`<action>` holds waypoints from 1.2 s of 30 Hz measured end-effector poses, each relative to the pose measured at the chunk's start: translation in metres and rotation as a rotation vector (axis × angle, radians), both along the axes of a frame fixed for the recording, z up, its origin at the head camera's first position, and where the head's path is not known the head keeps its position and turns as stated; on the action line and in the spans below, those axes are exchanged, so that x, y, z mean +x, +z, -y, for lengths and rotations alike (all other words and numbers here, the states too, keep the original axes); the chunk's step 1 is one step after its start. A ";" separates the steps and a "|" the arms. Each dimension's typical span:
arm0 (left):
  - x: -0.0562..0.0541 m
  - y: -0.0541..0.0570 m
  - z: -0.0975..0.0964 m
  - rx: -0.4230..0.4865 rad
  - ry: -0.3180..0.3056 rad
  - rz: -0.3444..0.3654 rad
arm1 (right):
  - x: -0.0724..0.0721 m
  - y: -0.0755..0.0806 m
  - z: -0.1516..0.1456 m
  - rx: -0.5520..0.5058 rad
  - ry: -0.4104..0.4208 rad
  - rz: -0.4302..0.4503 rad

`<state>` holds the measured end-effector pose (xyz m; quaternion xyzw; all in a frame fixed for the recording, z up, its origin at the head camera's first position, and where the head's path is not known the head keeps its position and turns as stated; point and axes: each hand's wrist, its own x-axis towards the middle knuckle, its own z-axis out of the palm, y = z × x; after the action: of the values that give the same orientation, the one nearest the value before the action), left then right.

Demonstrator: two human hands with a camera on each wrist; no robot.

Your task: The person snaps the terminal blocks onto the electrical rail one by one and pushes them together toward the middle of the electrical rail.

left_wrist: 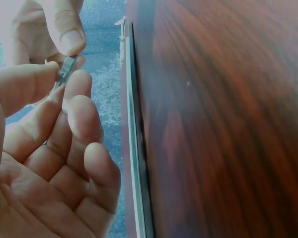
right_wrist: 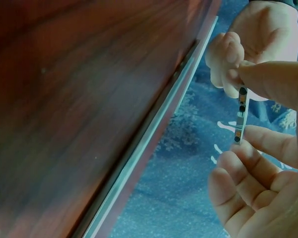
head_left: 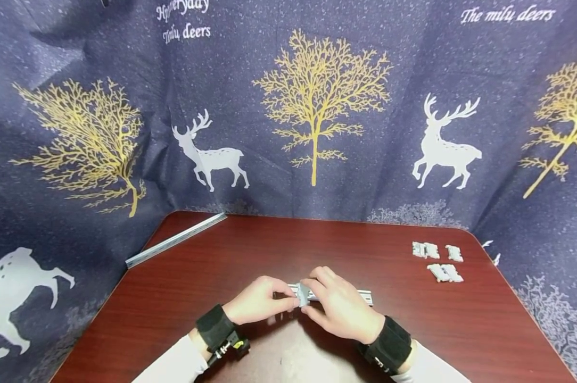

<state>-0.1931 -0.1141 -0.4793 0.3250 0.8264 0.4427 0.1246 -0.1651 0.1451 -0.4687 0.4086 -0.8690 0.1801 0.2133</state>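
Between my two hands is a thin grey terminal block (head_left: 303, 295), seen edge-on with its screw holes in the right wrist view (right_wrist: 241, 115). My left hand (head_left: 262, 301) pinches one end between thumb and index finger, its other fingers loosely bent. From the opposite side my right hand (head_left: 341, 307) grips the block between thumb and fingers. Below or just behind the hands lies a short slotted metal DIN rail (head_left: 365, 296), partly covered by them in the head view. Whether the block touches the rail cannot be told; both wrist views show it held above the tabletop.
A longer slotted rail (head_left: 175, 242) lies slantwise along the table's left edge. Several pale terminal blocks (head_left: 445, 273) lie in small groups at the back right. The reddish-brown table (head_left: 269, 239) ends at a dark blue curtain (head_left: 279, 159) with deer and trees.
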 end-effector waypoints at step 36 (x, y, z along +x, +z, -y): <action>-0.001 0.004 -0.002 0.167 0.036 0.020 | -0.001 0.006 -0.003 -0.570 -0.062 0.847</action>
<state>-0.1942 -0.1121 -0.4755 0.3152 0.7909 0.5155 0.0972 -0.1663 0.1481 -0.4628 0.1995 -0.8072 0.5533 -0.0495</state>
